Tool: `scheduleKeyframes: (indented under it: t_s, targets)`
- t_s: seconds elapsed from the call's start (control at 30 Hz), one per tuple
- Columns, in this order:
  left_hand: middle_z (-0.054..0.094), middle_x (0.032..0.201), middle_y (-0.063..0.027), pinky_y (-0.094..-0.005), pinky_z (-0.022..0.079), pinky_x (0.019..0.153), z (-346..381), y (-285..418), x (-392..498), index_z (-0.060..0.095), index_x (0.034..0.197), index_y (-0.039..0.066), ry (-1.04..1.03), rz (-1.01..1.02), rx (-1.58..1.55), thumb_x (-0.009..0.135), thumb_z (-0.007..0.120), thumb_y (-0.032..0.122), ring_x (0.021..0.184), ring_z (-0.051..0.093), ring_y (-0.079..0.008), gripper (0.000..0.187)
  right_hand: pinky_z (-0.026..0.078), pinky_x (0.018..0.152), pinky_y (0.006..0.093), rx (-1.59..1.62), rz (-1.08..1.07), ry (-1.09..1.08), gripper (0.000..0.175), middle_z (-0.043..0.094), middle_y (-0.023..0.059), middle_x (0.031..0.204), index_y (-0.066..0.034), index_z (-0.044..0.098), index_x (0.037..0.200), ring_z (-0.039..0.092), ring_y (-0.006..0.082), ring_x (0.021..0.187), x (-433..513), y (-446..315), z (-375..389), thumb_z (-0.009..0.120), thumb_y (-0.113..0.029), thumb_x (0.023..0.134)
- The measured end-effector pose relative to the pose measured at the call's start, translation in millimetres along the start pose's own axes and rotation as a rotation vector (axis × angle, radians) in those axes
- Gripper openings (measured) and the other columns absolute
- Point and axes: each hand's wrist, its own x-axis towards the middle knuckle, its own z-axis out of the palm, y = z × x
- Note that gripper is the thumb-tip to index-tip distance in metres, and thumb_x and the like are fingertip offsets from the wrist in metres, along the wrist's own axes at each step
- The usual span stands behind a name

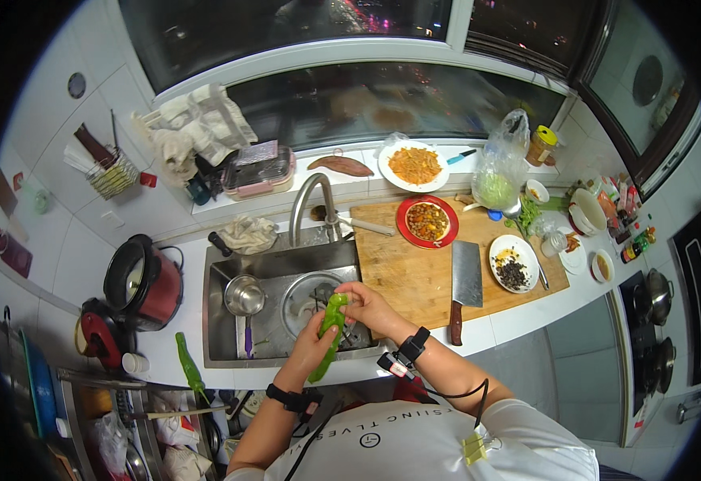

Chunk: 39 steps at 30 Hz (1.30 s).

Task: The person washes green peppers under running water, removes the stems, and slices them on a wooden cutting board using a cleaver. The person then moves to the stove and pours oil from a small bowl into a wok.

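Observation:
A long green pepper (330, 337) hangs tilted over the front edge of the steel sink (221, 346). My left hand (314, 347) is wrapped around its middle, thumb on top. At the pepper's upper end, the fingers of my right hand (367, 306) pinch near the stem. Beneath my hands, a round steel basin or strainer (293, 300) sits in the sink, its contents partly hidden. A small saucepan (245, 296) with a purple handle rests in the sink's left part. Another green pepper (188, 364) lies on the counter left of the sink.
Right of the sink is a wooden cutting board (380, 276) with a cleaver (466, 276) across its front edge. A red-rimmed plate (403, 211) of diced food and a white plate (501, 245) stand on it. The faucet (297, 207) arches behind the sink. A red electric cooker (167, 294) stands left.

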Motion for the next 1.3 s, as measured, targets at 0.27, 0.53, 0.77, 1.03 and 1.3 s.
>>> scheduleKeyframes:
  t_s: [0.27, 0.53, 0.77, 1.03, 1.3]
  targets:
    - [0.062, 0.086, -0.0082, -0.0284, 0.050, 0.050, -18.2, 15.1, -28.6, 0.053, 0.121, 0.003, 0.196, 0.027, 0.104, 0.096, 0.054, 0.019, 0.063, 0.060, -0.0134, 0.030, 0.049, 0.062, 0.0217, -0.315, -0.088, 0.162, 0.023, 0.059, 0.0027, 0.094, -0.0045, 0.049, 0.108, 0.059, 0.0081, 0.071, -3.2, 1.3, 51.6, 0.059, 0.004, 0.089]
    - [0.063, 0.082, -0.0084, -0.0274, 0.050, 0.049, -42.9, 12.6, -46.5, 0.055, 0.116, 0.003, 0.149, -0.078, -0.160, 0.101, 0.045, 0.027, 0.056, 0.059, -0.0148, 0.030, 0.053, 0.065, 0.0227, -0.066, 0.012, -0.017, 0.021, 0.058, 0.0042, 0.102, -0.0053, 0.049, 0.107, 0.061, 0.0097, 0.078, 11.4, 14.5, 57.0, 0.058, 0.003, 0.090]
    - [0.065, 0.088, -0.0076, -0.0267, 0.052, 0.053, -60.1, 16.4, -55.4, 0.055, 0.112, 0.004, 0.126, -0.164, -0.418, 0.101, 0.044, 0.027, 0.069, 0.062, -0.0132, 0.027, 0.055, 0.075, 0.0242, 0.010, 0.112, -0.195, 0.019, 0.057, 0.0020, 0.104, -0.0072, 0.050, 0.107, 0.060, 0.0099, 0.090, 21.0, 19.5, 59.3, 0.056, 0.001, 0.092]
    - [0.065, 0.089, -0.0059, -0.0302, 0.049, 0.066, -73.5, -4.9, -47.8, 0.060, 0.106, 0.002, 0.185, -0.016, -0.029, 0.095, 0.056, 0.024, 0.076, 0.062, -0.0145, 0.025, 0.053, 0.075, 0.0244, -0.068, 0.106, -0.184, 0.034, 0.054, 0.0035, 0.111, -0.0071, 0.047, 0.119, 0.059, 0.0098, 0.095, 25.1, 14.1, 74.9, 0.062, -0.003, 0.089]
    - [0.066, 0.087, -0.0124, -0.0344, 0.048, 0.073, -73.0, -24.9, -37.9, 0.062, 0.104, 0.002, 0.310, -0.012, 0.459, 0.087, 0.065, 0.023, 0.081, 0.062, -0.0192, 0.027, 0.049, 0.079, 0.0323, -0.738, -0.164, 0.060, 0.050, 0.058, 0.0153, 0.103, -0.0016, 0.045, 0.118, 0.061, 0.0229, 0.092, 29.0, 30.8, 102.2, 0.072, -0.005, 0.076]
